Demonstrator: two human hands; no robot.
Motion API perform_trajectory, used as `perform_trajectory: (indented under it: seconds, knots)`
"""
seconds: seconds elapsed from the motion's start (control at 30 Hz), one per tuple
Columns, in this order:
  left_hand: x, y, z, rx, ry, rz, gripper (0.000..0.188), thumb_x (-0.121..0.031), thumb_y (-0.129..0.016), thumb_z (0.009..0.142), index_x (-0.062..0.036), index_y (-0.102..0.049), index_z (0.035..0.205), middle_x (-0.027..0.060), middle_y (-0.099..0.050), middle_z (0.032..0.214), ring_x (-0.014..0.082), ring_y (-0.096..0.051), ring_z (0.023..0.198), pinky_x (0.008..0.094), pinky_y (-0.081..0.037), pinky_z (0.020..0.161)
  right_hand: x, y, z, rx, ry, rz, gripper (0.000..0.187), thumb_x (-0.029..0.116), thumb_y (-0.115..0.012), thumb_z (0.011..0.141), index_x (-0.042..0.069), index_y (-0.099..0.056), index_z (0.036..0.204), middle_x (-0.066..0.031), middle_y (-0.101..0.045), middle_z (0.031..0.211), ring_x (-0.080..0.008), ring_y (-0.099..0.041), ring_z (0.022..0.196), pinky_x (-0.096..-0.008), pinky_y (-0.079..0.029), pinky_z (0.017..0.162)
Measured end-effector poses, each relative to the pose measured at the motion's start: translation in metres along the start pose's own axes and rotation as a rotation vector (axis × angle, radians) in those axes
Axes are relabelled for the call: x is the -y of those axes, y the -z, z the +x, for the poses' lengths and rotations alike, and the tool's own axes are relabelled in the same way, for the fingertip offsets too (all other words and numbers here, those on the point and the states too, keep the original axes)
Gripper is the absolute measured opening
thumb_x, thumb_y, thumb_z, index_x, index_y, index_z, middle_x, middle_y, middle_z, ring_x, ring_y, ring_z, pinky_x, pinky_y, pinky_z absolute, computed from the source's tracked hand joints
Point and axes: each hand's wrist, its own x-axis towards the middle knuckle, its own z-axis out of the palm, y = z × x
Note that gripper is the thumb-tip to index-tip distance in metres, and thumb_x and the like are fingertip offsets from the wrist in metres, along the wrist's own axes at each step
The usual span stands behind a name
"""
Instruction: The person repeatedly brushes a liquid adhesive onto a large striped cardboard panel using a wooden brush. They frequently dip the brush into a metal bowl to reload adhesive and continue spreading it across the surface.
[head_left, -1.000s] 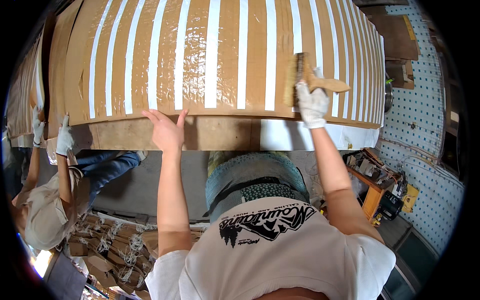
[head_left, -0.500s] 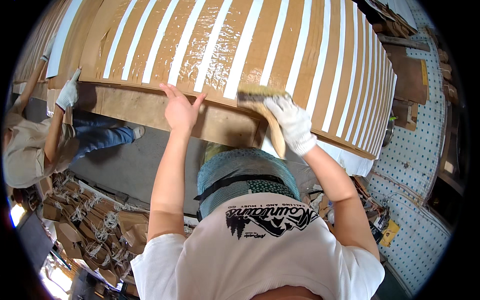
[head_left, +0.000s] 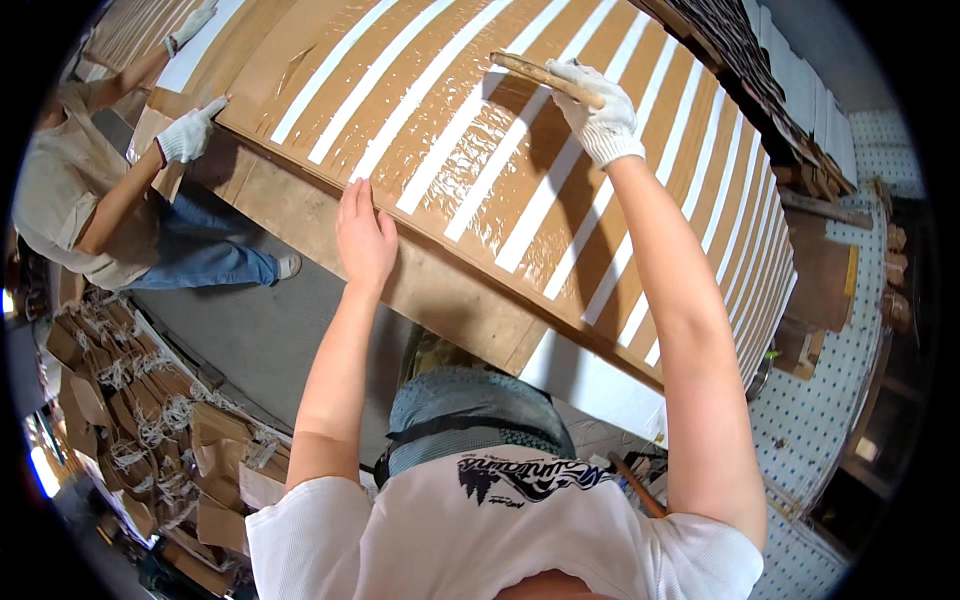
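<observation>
Brown cardboard sheets [head_left: 330, 140] lie overlapped across the table, with white strips between them and a wet shine on the middle ones. My bare left hand [head_left: 365, 238] rests at their near edge, fingers stretched out and touching the rim. In a white knitted glove, my right hand [head_left: 598, 112] is closed on a wide brush [head_left: 545, 77] over the far part of the sheets. Its wooden side faces up; the bristles are hidden from here. A dark shadow of hand and brush falls across the strips.
At the left a co-worker [head_left: 75, 190] in white gloves touches the same sheets' edge. Bundles of cut cardboard with white string [head_left: 150, 420] lie at the lower left. A dark stack of sheets [head_left: 760, 90] stands beyond the table; dotted sheeting [head_left: 815, 440] covers the right side.
My right hand has carried the brush from the near edge up and away over the sheets. My left hand's fingers have come together at the edge. The view has turned.
</observation>
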Motion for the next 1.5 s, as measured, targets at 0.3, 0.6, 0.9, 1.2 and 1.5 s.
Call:
perform_trajectory:
  seconds: [0.3,0.6,0.9,1.2,1.5]
  knots:
    - [0.027,-0.01,-0.006,0.009,-0.091,-0.052,0.051,0.009,-0.049,0.079,0.0052,-0.056,0.129,0.0196,-0.056,0.134,0.0371,-0.052,0.126,0.0419,-0.044,0.105,-0.016,0.049,-0.127,0.587,0.073,0.389,0.027,0.024,-0.062,0.092,0.014,-0.07,0.116,-0.012,-0.068,0.118,-0.0248,-0.064,0.111,-0.0364,-0.052,0.091]
    - [0.032,-0.013,-0.005,-0.004,-0.058,-0.081,0.051,0.01,-0.043,0.078,0.004,-0.059,0.126,0.0189,-0.057,0.134,0.0352,-0.053,0.126,0.0408,-0.043,0.107,0.071,0.007,0.057,0.491,0.624,0.345,0.026,0.011,-0.063,0.085,0.015,-0.069,0.11,-0.0117,-0.07,0.108,-0.0272,-0.067,0.097,-0.0366,-0.055,0.083]
    - [0.028,-0.01,-0.01,0.025,-0.059,-0.013,0.055,0.009,-0.048,0.079,-0.0046,-0.056,0.132,0.0135,-0.053,0.139,0.0299,-0.05,0.13,0.0374,-0.043,0.107,0.085,-0.029,0.011,0.388,0.622,0.504,0.025,0.033,-0.062,0.091,0.017,-0.071,0.107,-0.0075,-0.068,0.103,-0.0264,-0.062,0.104,-0.0368,-0.048,0.092]
    - [0.03,-0.007,-0.011,0.2,-0.042,0.049,0.058,0.006,-0.046,0.083,-0.0028,-0.047,0.14,0.0117,-0.041,0.151,0.0278,-0.038,0.14,0.0355,-0.038,0.112,-0.078,0.1,-0.202,0.627,0.324,0.373,0.024,0.019,-0.07,0.083,0.018,-0.068,0.107,-0.0084,-0.067,0.107,-0.0286,-0.063,0.109,-0.0402,-0.046,0.102]
    - [-0.004,0.006,-0.1,0.39,-0.092,-0.039,0.046,-0.008,-0.056,0.085,-0.0026,-0.056,0.131,0.023,-0.061,0.124,0.0416,-0.057,0.113,0.0457,-0.045,0.099,-0.081,0.242,-0.446,0.299,-0.206,-0.06,0.013,0.011,-0.068,0.078,0.015,-0.071,0.089,-0.0081,-0.069,0.093,-0.0272,-0.064,0.094,-0.0399,-0.05,0.089]
